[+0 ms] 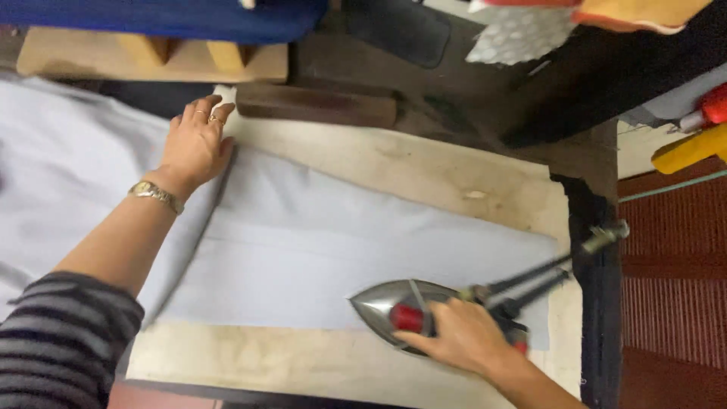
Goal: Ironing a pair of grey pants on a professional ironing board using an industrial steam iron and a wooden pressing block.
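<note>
The left hand (195, 144) lies palm down with its fingers spread flat on the pale grey cloth (318, 250), pressing it near the far edge of the stained cream ironing pad (424, 167); it grips nothing, and a metal watch (155, 195) sits on its wrist. The right hand (458, 337) is curled closed around the red handle of a shiny steel iron (394, 307), whose pointed nose faces left and whose sole rests on the near part of the cloth, close to the pad's front edge. The hand covers most of the handle and the rear of the iron, so how the dark cables (530, 280) join it is hard to make out; they run up to the right past the pad's edge. The cloth spreads leftwards off the pad, and its far left part is cut off by the frame. A striped sleeve (64, 341) hides the left upper arm. Beyond the pad lie a dark wooden block (318, 106) and a blue cloth (166, 19), only partly seen.
</note>
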